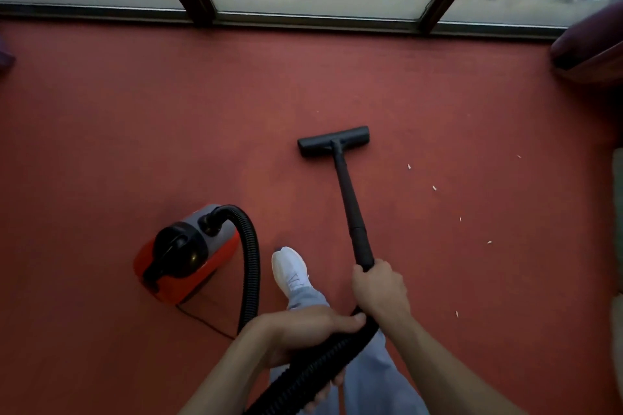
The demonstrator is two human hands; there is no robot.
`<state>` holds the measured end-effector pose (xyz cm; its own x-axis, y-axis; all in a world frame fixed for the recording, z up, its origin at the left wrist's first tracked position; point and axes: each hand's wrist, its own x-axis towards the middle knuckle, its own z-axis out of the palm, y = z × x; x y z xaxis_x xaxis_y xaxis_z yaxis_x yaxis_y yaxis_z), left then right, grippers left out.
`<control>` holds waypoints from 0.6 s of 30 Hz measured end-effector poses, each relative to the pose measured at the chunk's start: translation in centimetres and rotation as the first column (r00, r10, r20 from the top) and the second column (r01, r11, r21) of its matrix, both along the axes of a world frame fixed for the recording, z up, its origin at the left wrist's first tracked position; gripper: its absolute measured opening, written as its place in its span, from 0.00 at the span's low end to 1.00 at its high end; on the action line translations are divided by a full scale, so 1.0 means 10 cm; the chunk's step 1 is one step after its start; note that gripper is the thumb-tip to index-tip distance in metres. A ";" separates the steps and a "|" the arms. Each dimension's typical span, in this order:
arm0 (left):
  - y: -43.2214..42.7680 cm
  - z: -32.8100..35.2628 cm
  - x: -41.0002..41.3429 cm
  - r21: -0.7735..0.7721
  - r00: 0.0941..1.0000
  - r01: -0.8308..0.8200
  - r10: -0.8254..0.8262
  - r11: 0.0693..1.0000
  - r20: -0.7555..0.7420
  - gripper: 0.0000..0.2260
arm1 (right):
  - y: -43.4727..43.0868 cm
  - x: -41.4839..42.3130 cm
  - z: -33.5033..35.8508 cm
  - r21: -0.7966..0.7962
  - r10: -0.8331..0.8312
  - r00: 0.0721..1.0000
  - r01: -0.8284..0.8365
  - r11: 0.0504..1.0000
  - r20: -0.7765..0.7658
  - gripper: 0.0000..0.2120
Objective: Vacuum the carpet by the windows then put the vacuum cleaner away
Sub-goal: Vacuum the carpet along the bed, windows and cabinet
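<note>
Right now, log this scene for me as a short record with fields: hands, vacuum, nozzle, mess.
Left hand: grips black ribbed hose
Right hand: grips black rigid wand
Vacuum: red and grey canister vacuum cleaner on red carpet, left of white shoe
Nozzle: black flat floor head on carpet, short of dark window frame
Mess: small white scraps right of wand

No text, brand, number or sign is legible: the vacuum cleaner (188,253) left of the left hand (303,330) shows no readable label, and a faint marking on the white shoe (291,271) ahead of it is indecipherable.
</note>
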<state>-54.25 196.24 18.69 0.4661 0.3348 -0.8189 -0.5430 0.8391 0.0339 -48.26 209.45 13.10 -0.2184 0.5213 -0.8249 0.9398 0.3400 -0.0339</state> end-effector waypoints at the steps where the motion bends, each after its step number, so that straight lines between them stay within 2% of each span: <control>1: 0.02 -0.03 -0.02 0.007 1.000 -0.006 0.006 1.000 -0.030 0.46 | 0.03 -0.02 -0.04 -0.013 -0.037 0.999 0.037 0.999 0.012 0.16; 3: 0.08 -0.02 -0.10 0.026 0.998 -0.002 0.004 1.000 -0.070 0.38 | 0.10 -0.13 -0.10 -0.075 -0.154 0.988 0.153 0.985 -0.007 0.15; 6: 0.24 0.05 -0.23 0.035 0.992 0.020 -0.015 0.999 -0.127 0.35 | 0.25 -0.31 -0.23 -0.174 -0.333 0.938 0.313 0.934 -0.096 0.14; 7: 0.31 0.09 -0.26 0.041 0.986 0.019 -0.012 0.999 -0.164 0.33 | 0.29 -0.34 -0.26 -0.217 -0.415 0.902 0.385 0.897 -0.117 0.15; 11: 0.50 0.15 -0.26 0.071 0.952 -0.059 0.077 0.996 -0.296 0.26 | 0.46 -0.39 -0.27 -0.410 -0.699 0.701 0.602 0.685 -0.137 0.07; 14: 0.57 0.17 -0.20 0.099 0.953 -0.064 0.091 0.993 -0.288 0.21 | 0.63 -0.34 -0.13 -0.396 -0.710 0.671 0.605 0.690 -0.213 0.08; 18: 0.59 0.29 -0.18 0.179 0.991 0.072 -0.051 0.981 -0.121 0.21 | 0.65 0.00 0.24 -0.351 -0.719 0.652 0.632 0.691 -0.243 0.09</control>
<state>-56.10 202.12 21.59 0.3965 0.4573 -0.7960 -0.4740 0.8446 0.2491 -48.28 215.98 15.49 -0.1596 0.4558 -0.8757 0.8128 -0.4427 -0.3786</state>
